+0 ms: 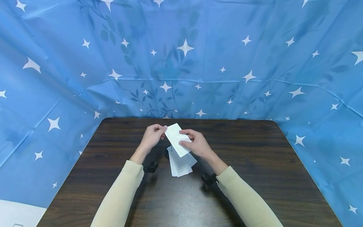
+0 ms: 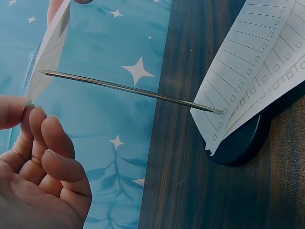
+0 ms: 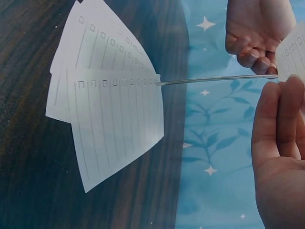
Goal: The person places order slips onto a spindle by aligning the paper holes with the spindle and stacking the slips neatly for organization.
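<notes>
A lined paper slip (image 1: 176, 138) with small checkboxes is held above the table by both hands. My left hand (image 1: 154, 136) pinches its upper left corner between thumb and index finger. My right hand (image 1: 196, 143) grips the opposite side, thumb on the near face. Below stands a bill spike (image 2: 133, 89), its thin metal rod rising from a round black base (image 2: 245, 148). Several similar slips (image 3: 116, 119) are threaded on the rod and fan out over the base. The rod's tip is right by the held slip; I cannot tell whether they touch.
The dark wood-grain table (image 1: 255, 157) carries the spike near its middle. Behind it hangs a blue cloth (image 1: 210, 63) with white stars and leaves. Black straps (image 1: 151, 167) with wrist cameras sit on both wrists, low over the table.
</notes>
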Demonstrator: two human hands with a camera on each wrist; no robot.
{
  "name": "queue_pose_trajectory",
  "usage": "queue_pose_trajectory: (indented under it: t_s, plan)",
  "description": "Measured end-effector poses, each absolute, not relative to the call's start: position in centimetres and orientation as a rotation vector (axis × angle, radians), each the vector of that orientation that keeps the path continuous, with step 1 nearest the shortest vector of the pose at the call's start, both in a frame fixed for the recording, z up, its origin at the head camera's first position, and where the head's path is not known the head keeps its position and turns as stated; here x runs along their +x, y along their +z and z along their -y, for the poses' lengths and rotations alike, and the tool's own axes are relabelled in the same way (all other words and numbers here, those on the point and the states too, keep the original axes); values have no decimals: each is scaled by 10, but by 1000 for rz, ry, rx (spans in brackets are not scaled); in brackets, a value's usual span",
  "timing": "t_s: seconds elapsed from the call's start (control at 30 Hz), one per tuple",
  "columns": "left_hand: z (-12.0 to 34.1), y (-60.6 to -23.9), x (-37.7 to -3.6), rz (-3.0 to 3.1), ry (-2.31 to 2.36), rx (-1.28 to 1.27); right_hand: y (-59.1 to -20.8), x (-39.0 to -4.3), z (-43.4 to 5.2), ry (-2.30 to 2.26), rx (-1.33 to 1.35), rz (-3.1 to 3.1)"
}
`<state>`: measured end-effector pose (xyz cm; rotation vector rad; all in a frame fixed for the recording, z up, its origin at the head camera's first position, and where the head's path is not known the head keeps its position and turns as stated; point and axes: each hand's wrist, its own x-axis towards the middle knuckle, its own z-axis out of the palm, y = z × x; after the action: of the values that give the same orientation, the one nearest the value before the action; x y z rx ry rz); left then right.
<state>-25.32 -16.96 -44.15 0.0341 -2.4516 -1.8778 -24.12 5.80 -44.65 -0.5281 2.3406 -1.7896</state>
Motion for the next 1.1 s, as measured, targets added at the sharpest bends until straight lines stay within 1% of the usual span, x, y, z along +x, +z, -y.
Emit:
queue_pose_trajectory:
  t_s: [0.8, 1.1]
  plan:
    - [165, -455, -249, 2523, -1836, -22, -466, -241, -60, -1821, -521, -2268]
    - [168, -472, -249, 2602, -1747, 17, -484, -239, -61, -1786, -514, -2264]
